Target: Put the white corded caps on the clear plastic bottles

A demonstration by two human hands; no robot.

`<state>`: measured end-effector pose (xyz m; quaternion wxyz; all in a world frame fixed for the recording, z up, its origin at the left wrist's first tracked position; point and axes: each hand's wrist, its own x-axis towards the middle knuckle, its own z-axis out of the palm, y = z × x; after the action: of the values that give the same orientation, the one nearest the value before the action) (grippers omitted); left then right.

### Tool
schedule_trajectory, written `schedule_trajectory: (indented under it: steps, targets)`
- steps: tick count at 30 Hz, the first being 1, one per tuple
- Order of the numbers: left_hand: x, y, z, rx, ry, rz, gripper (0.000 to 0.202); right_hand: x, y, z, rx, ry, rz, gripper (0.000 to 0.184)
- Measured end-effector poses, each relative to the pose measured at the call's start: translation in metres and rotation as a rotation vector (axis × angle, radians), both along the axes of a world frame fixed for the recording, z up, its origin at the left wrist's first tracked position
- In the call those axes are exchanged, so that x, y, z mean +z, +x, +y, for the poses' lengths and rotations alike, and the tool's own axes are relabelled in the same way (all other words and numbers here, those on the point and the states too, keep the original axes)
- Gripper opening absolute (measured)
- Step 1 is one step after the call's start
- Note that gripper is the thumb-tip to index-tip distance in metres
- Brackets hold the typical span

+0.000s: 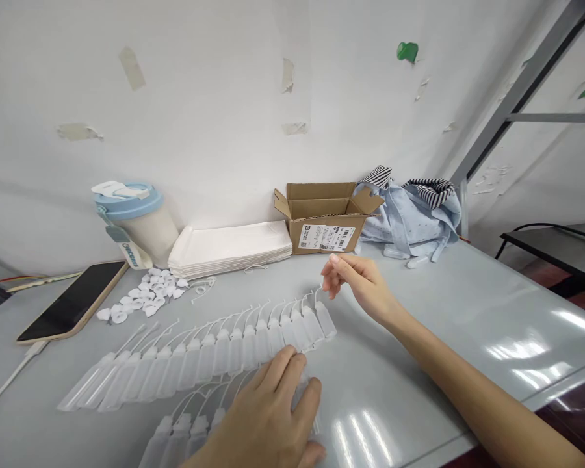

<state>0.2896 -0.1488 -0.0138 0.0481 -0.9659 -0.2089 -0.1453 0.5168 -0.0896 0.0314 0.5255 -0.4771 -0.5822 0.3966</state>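
Small translucent plastic bottles (191, 363) with thin white tubes lie side by side in a slanting row on the table. A second row of the same bottles (175, 442) lies nearer me, partly hidden under my left hand (273, 416). That hand rests over them with bent fingers, the thumb apart from the index finger. At the right end of the far row, my right hand (353, 279) is closed in a pinch beside the tube of the last bottle (325, 320). What its fingertips hold is too small to make out. White caps (146, 292) lie in a loose heap at left.
Behind the rows are a stack of white paper sleeves (234, 240) and an open cardboard box (324, 231). A lidded cup (146, 227) and a phone (73, 302) on a cable stand left. Blue cloth (404, 218) lies at the back right, below a metal frame (507, 97).
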Motion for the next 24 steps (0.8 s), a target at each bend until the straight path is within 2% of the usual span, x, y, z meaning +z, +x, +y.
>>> schedule_trajectory:
  steps: [5,8,9,11,15,16,19,24]
  targets:
    - [0.007,-0.012,0.009,-0.016,-0.08,-0.082,0.061,-0.001,0.009,0.004,-0.095,0.05,-0.058,0.04]
    - [0.025,-0.023,0.022,0.059,-0.201,-0.105,0.042,-0.001,0.012,0.005,-0.134,0.065,-0.084,0.041]
    - [0.032,-0.028,0.029,0.117,-0.241,-0.118,0.032,-0.002,0.013,0.005,-0.143,0.068,-0.093,0.041]
    - [0.046,-0.038,0.047,0.212,-0.297,-0.137,0.025,-0.003,0.013,0.006,-0.158,0.072,-0.111,0.041]
    - [0.063,-0.063,0.095,0.513,-0.355,-0.075,0.034,-0.003,0.017,0.009,-0.201,0.086,-0.151,0.041]
    - [0.064,-0.07,0.107,0.584,-0.37,-0.028,0.035,-0.003,0.018,0.01,-0.217,0.093,-0.16,0.041]
    - [0.065,-0.089,0.134,0.686,-0.36,0.015,0.035,-0.002,0.023,0.013,-0.273,0.115,-0.178,0.041]
    - [0.055,-0.105,0.146,0.767,-0.321,0.049,0.026,-0.002,0.03,0.017,-0.333,0.13,-0.192,0.042]
